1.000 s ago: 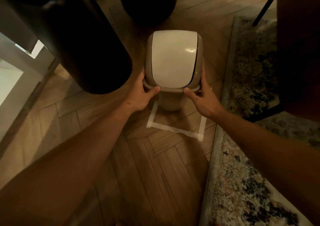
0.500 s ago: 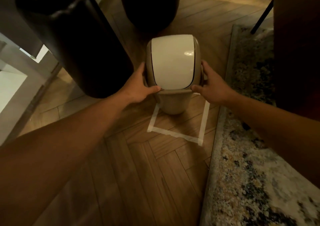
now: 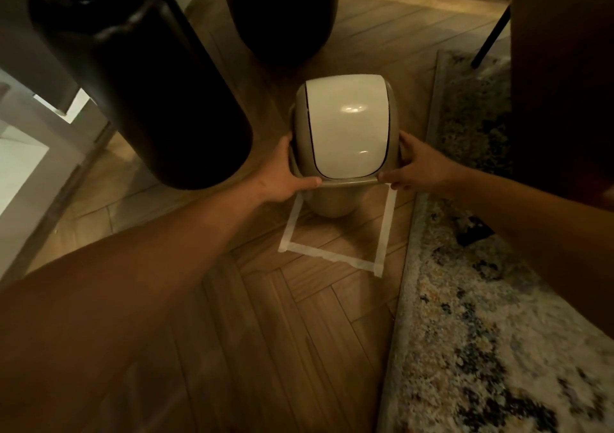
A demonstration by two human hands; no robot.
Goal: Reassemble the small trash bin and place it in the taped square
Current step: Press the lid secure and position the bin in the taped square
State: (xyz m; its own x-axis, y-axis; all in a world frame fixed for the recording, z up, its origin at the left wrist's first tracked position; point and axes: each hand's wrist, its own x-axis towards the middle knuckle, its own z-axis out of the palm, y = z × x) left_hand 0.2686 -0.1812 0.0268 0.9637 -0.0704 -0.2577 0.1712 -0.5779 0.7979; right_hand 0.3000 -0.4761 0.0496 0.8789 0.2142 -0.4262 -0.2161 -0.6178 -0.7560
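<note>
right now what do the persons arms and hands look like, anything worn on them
Both arms are bare from the bottom edge of the picture out to the fingers: no sleeves, gloves or watch show. The left hand and right hand carry no rings or wristbands that can be made out in the dim warm light. Fingernails are too small to judge.

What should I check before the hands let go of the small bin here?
1. Lid seated on trash bin: ok.
2. Left hand and right hand grip the lid rim on both sides: ok.
3. Bin base between the side strips of the taped square: ok.
4. Base resting flat on the floor: cannot tell.
5. Base inside the square's far edge: cannot tell, hidden by the bin.
</note>
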